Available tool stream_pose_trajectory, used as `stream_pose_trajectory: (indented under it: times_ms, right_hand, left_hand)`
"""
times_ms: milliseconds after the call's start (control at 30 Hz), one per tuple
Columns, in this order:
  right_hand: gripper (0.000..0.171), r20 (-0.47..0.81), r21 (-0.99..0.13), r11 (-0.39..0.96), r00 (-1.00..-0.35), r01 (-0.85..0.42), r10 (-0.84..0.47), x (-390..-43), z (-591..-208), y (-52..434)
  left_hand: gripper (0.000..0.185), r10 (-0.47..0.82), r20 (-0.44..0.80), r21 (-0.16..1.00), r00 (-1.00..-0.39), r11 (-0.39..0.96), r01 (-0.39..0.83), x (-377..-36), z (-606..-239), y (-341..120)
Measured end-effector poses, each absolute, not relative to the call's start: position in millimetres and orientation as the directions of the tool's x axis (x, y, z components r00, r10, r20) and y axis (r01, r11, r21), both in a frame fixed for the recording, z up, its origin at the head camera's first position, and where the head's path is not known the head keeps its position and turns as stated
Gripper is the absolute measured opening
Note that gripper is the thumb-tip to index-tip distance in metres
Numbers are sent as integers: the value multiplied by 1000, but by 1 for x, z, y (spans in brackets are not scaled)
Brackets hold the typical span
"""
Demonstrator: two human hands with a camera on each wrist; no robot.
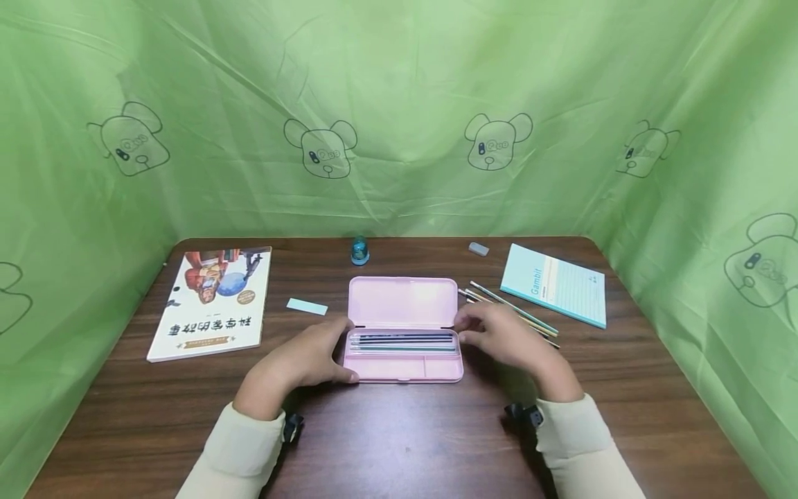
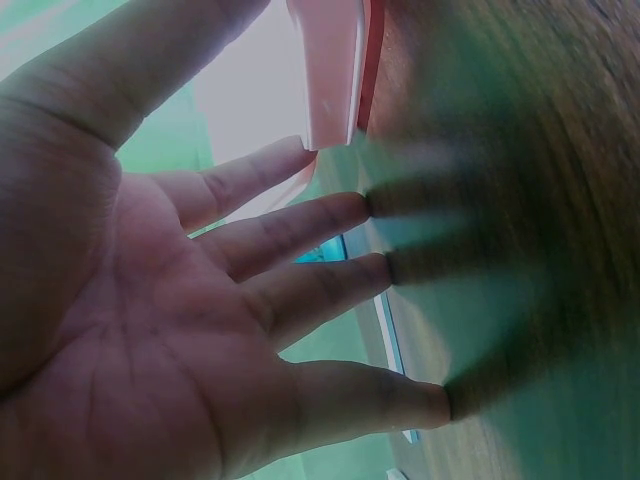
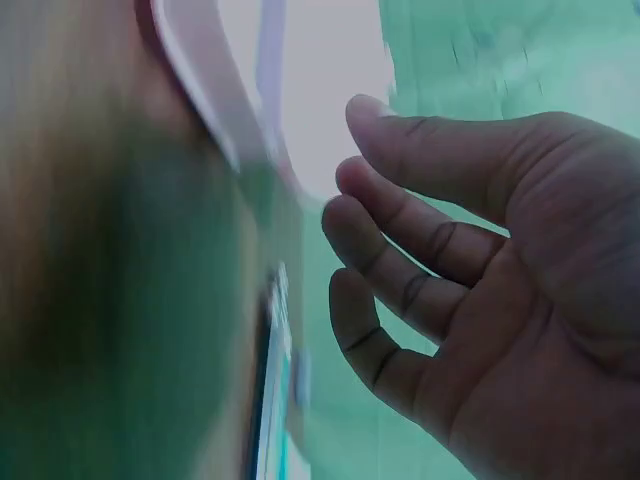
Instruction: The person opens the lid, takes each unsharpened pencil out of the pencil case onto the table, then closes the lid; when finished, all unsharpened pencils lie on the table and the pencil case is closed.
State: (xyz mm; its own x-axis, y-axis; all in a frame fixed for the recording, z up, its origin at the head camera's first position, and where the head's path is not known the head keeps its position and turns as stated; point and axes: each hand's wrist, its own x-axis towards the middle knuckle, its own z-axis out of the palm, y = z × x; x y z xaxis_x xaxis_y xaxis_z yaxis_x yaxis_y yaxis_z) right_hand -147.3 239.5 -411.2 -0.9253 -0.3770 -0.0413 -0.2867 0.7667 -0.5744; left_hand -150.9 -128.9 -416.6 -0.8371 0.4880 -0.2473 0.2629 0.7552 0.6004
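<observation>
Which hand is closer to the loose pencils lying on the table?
The right hand: it lies right over the loose pencils beside the pink pencil case. The left hand sits at the case's other end.

The blue notebook (image 1: 555, 285) cover reads "Gambit".

Hidden or unclear, as we find it: loose pencils (image 1: 511, 310), near ends covered by the right hand (image 1: 505, 337); pencil case (image 3: 215, 90), smeared by blur in both wrist views; desk (image 2: 540, 200), blurred there; both sleeves, cut by the head view's lower edge.
</observation>
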Motion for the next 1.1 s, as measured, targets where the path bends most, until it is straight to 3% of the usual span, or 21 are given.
stream_pose_trajectory:
  times_ms: [133,367,600,1100]
  right_hand:
    - [15,-61,-533,763,-882,-367,-467,-141,-416,212]
    - [25,-89,-498,785,-878,-369,-469,-136,-421,199]
    - [20,-106,-459,789,-857,-407,-504,-136,-422,196]
    - [19,-150,-502,771,-839,-392,-524,-137,-429,192]
  left_hand:
    - [84,484,-249,597,-839,759,261,-151,-417,-129]
    - [83,489,-247,598,-837,756,265,-152,-417,-128]
    - [83,482,-251,593,-840,762,260,-152,-418,-129]
    - [76,489,-239,595,-839,757,271,-151,-417,-129]
